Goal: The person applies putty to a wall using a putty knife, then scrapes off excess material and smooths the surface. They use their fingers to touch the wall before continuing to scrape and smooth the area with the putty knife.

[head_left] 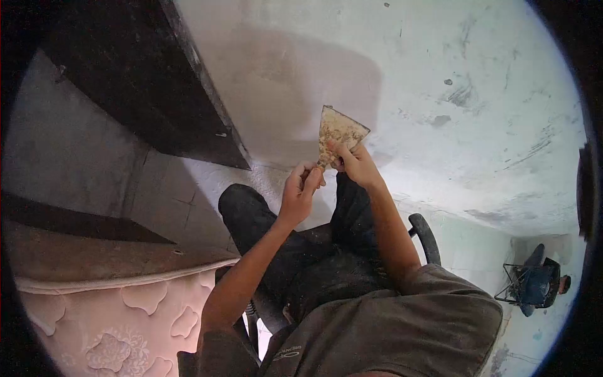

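A putty knife with a wide triangular blade is held in front of my knees, its broad edge pointing up and away from me. Pale, crusty residue covers the blade. My left hand is closed round the handle, which is mostly hidden by the fingers. Higher up, my right hand grips the lower part of the blade, the thumb lying on its face and the other fingers largely behind it. The two hands are close together at the neck of the tool.
A scuffed, stained wall rises ahead. A dark door-like panel stands at upper left. Below it lies a pink quilted mattress. I sit on a chair with a black armrest. Another person sits far right.
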Tool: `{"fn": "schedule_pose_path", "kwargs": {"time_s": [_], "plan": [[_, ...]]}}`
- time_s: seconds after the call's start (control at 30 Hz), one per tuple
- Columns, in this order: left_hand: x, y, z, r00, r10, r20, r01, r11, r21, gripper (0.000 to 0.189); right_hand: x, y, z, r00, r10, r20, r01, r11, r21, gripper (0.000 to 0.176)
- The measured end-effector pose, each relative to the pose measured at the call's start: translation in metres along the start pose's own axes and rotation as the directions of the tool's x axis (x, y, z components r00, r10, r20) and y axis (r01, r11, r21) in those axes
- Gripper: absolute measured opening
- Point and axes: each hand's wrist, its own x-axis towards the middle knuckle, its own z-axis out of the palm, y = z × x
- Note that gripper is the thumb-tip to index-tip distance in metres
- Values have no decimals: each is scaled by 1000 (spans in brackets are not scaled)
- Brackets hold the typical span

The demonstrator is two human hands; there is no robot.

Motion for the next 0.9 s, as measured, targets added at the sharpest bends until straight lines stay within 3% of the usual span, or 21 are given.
{"fn": "schedule_pose_path", "kwargs": {"time_s": [0.1, 0.17, 0.23, 0.4, 0.47, 0.57, 0.63, 0.9], "plan": [[0, 5, -1, 999, -42, 10, 42, 998, 37, 21, 1, -7, 4, 997, -38, -63, 34, 997, -67, 21], [1, 7, 0, 997, -82, 13, 81, 994, 75, 21, 1, -10, 6, 988, -100, -121, 101, 995, 6, 21], [2, 2, 1, 1000, -9, 6, 8, 997, 73, 22, 4, 3, 0, 993, -62, -105, 65, 998, 24, 20], [2, -3, -1, 1000, -12, -6, 13, 998, 66, 21, 6, 11, 3, 997, -35, -68, 44, 991, 129, 16], [2, -2, 0, 1000, -3, -17, 4, 997, 83, 21, 8, 7, 10, 972, -99, -214, 133, 980, 150, 12], [2, 1, 2, 1000, -4, -28, 8, 992, 128, 23, 7, 2, 14, 963, -22, -269, 83, 972, 219, 10], [1, 7, 2, 999, -30, -38, 32, 998, 54, 26, 6, -2, 18, 963, -23, -270, 78, 978, 196, 9], [6, 7, 5, 997, -53, -53, 55, 997, 48, 23, 10, 6, 9, 967, -7, -254, 44, 989, 141, 12]]}}
